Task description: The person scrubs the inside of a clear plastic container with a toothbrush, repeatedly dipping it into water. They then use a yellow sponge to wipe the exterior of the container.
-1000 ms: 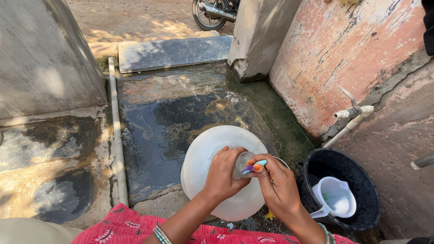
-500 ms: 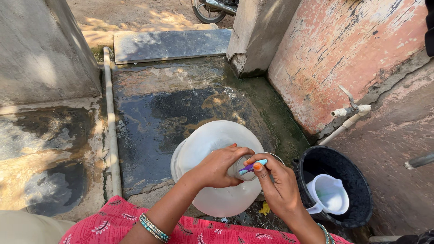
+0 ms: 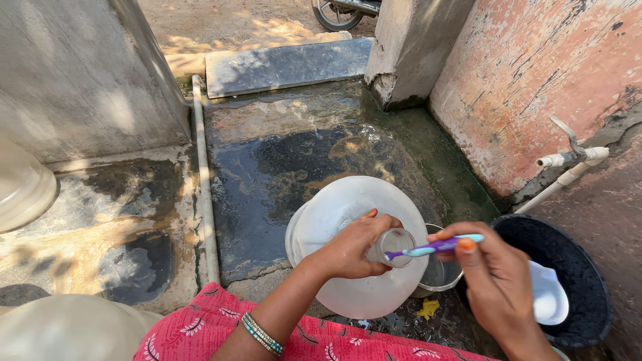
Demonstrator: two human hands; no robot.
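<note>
Head camera, one view, looking steeply down
It sits close above the white plastic jug [image 3: 348,227], facing forward toward the pink wall [image 3: 535,87] beyond it

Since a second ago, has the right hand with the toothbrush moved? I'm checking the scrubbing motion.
Yes. The right hand has drawn the toothbrush back toward the black bucket, leaving only the brush tip at the bottle's mouth.

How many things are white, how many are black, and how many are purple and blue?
White: 2, the big plastic jug held at its neck by the left hand, and the mug in the tub.
Black: 1, the tub.
Purple and blue: 1, the toothbrush in the right hand.
Total: 4
</note>
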